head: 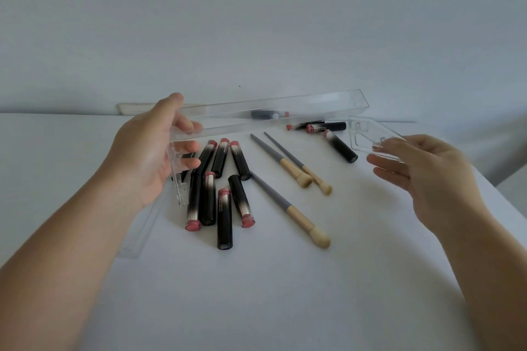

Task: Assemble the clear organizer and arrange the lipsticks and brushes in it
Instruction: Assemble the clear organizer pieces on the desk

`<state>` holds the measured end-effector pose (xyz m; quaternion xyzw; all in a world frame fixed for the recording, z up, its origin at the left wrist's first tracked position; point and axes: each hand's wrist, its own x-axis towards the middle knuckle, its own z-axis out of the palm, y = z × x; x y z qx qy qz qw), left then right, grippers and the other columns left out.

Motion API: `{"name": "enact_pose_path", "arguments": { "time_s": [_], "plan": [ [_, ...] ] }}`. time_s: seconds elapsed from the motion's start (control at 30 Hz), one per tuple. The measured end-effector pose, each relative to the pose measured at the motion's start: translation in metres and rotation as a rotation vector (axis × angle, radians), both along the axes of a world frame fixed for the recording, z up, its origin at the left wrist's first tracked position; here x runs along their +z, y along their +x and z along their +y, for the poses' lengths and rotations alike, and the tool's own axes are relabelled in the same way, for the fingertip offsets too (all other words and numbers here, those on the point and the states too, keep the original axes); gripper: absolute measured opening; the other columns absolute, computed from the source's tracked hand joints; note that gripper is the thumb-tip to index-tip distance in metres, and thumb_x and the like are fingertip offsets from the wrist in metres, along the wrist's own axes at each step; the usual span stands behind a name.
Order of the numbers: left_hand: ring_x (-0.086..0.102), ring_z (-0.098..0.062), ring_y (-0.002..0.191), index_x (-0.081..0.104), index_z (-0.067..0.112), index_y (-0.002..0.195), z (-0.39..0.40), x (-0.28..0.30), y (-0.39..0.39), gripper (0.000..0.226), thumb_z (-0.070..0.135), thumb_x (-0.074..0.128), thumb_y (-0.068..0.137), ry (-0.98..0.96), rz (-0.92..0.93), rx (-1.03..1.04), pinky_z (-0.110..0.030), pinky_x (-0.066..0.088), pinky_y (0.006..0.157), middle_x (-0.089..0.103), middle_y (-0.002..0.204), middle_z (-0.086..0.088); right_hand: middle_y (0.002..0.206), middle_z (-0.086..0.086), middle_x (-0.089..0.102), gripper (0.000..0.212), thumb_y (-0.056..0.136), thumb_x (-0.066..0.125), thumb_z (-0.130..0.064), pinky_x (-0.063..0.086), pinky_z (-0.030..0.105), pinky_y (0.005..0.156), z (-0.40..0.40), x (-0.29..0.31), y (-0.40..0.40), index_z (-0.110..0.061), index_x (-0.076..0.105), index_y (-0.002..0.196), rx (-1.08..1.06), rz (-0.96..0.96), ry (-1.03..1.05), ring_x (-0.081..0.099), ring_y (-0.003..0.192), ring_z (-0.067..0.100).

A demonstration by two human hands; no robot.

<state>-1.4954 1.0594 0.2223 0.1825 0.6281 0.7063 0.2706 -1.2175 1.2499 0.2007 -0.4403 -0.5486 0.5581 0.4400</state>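
Note:
My left hand (151, 151) grips the left end of a long clear organizer tray (285, 112), lifted above the white table and slanting up to the right. My right hand (422, 171) pinches a small clear divider panel (368, 137) at its near edge, apart from the tray's right end. Below the tray, several black lipsticks with pink ends (222, 199) lie in a loose pile. Three brushes (288, 164) with grey handles and tan ferrules lie right of them. More lipsticks (330, 129) lie further back.
Another clear panel (179, 182) stands on edge by my left palm. A flat clear piece (134, 234) lies under my left wrist, and a further one (128, 108) rests at the back against the wall. The table's right edge (502, 194) falls away behind my right hand.

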Motion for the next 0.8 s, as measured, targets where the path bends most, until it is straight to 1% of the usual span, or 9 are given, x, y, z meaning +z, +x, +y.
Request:
{"name": "enact_pose_path", "arguments": {
  "time_s": [0.1,0.2,0.3,0.37,0.47,0.53,0.57,0.67,0.8],
  "plan": [
    [0.061,-0.014,0.053,0.06,0.018,0.058,0.0,0.002,0.002,0.045,0.044,0.061,0.094,0.003,-0.014,-0.012,-0.029,0.056,0.05,0.076,0.095,-0.007,0.096,0.018,0.073,0.023,0.087,0.074,-0.013,0.061,0.042,0.077,-0.002,-0.002,-0.005,-0.011,0.053,0.079,-0.051,-0.052,0.06,0.077,0.08,0.024],
    [0.061,-0.013,0.052,0.059,0.017,0.059,-0.001,0.001,0.0,0.045,0.044,0.061,0.095,0.01,-0.022,-0.008,-0.029,0.056,0.049,0.076,0.092,-0.006,0.091,0.019,0.064,0.029,0.088,0.071,-0.013,0.061,0.041,0.076,0.001,-0.004,-0.01,-0.012,0.044,0.076,-0.052,-0.043,0.028,0.077,0.079,0.025],
    [0.06,-0.014,0.052,0.059,0.017,0.058,-0.001,0.001,0.004,0.047,0.044,0.06,0.096,0.003,-0.045,-0.038,-0.03,0.056,0.049,0.076,0.09,-0.006,0.101,0.021,0.069,0.014,0.087,0.059,-0.001,0.059,0.041,0.078,0.003,-0.008,-0.011,-0.009,0.051,0.081,0.019,0.037,-0.026,0.077,0.086,0.029],
    [0.059,-0.014,0.053,0.059,0.016,0.059,0.0,0.002,0.007,0.046,0.043,0.06,0.097,0.0,-0.032,-0.05,-0.03,0.056,0.049,0.076,0.089,-0.006,0.108,0.017,0.073,0.016,0.086,0.053,0.008,0.058,0.04,0.078,0.004,-0.009,-0.011,-0.007,0.055,0.09,0.059,0.077,-0.046,0.076,0.089,0.027],
    [0.059,-0.015,0.053,0.059,0.017,0.058,0.001,0.003,0.009,0.047,0.043,0.059,0.097,0.008,-0.007,-0.073,-0.03,0.055,0.048,0.075,0.087,-0.006,0.102,0.009,0.077,0.012,0.086,0.054,0.002,0.048,0.03,0.06,0.005,-0.009,-0.01,-0.009,0.053,0.084,0.046,0.011,-0.046,0.069,0.071,0.017],
    [0.06,-0.014,0.053,0.06,0.018,0.057,0.001,0.004,0.012,0.048,0.043,0.057,0.098,0.009,-0.022,-0.11,-0.03,0.054,0.047,0.074,0.085,-0.005,0.096,0.006,0.077,0.016,0.083,0.054,-0.005,0.037,0.026,0.05,0.005,-0.009,-0.011,-0.019,0.055,0.091,0.037,-0.009,-0.053,0.057,0.06,0.016],
    [0.06,-0.014,0.052,0.06,0.018,0.056,0.0,0.005,0.013,0.049,0.042,0.057,0.098,0.009,-0.022,-0.124,-0.03,0.054,0.046,0.074,0.085,-0.005,0.094,0.004,0.077,0.024,0.08,0.052,-0.007,0.034,0.027,0.049,0.004,-0.009,-0.013,-0.024,0.057,0.096,0.042,-0.02,-0.053,0.053,0.058,0.016],
    [0.06,-0.015,0.055,0.06,0.018,0.055,-0.002,0.006,0.012,0.05,0.042,0.056,0.099,0.007,0.014,-0.122,-0.03,0.054,0.047,0.074,0.086,-0.005,0.093,0.005,0.073,0.047,0.073,0.047,-0.001,0.032,0.027,0.046,0.002,-0.006,-0.015,-0.032,0.062,0.104,0.066,-0.066,-0.071,0.051,0.057,0.016],
    [0.061,-0.013,0.057,0.062,0.02,0.052,-0.005,0.005,0.014,0.051,0.04,0.055,0.099,-0.017,0.068,-0.147,-0.031,0.054,0.048,0.075,0.085,-0.004,0.09,0.002,0.068,0.04,0.082,0.045,-0.001,0.033,0.021,0.039,-0.002,-0.006,-0.014,-0.032,0.067,0.095,0.062,-0.047,-0.075,0.05,0.054,0.011]
  ]
}}
